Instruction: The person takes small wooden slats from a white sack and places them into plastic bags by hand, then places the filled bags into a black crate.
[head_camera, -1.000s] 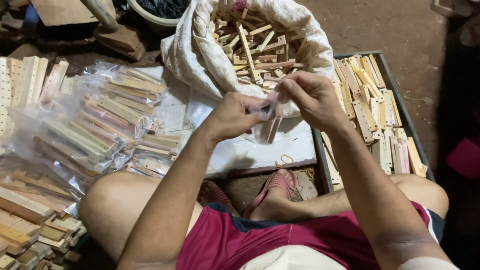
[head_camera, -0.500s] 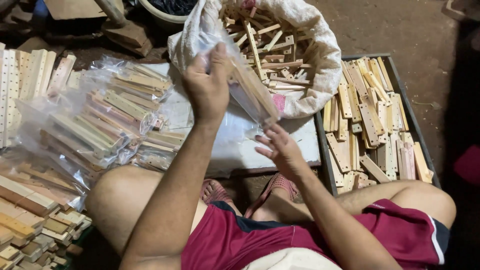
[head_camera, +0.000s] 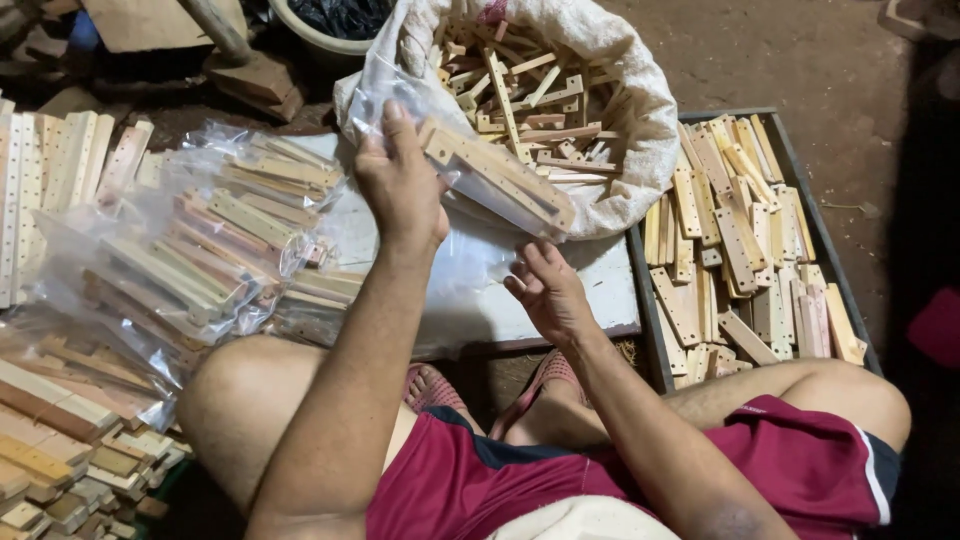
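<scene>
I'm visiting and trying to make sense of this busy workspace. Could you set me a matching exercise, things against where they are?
Things:
1. clear bag of wooden strips
2. white sack
3. metal tray
4. pile of filled bags

Places:
A. far right, holding loose flat pieces
B. raised in the left hand
C. left of the person's arms
D. top centre, open, full of wooden bits

Pairs: 1-B, 2-D, 3-A, 4-C

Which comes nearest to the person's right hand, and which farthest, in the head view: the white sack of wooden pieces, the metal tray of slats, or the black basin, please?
From the right hand:
1. White sack, just above it.
2. Metal tray, to its right, nearly as close.
3. Black basin, far off at upper left.
</scene>
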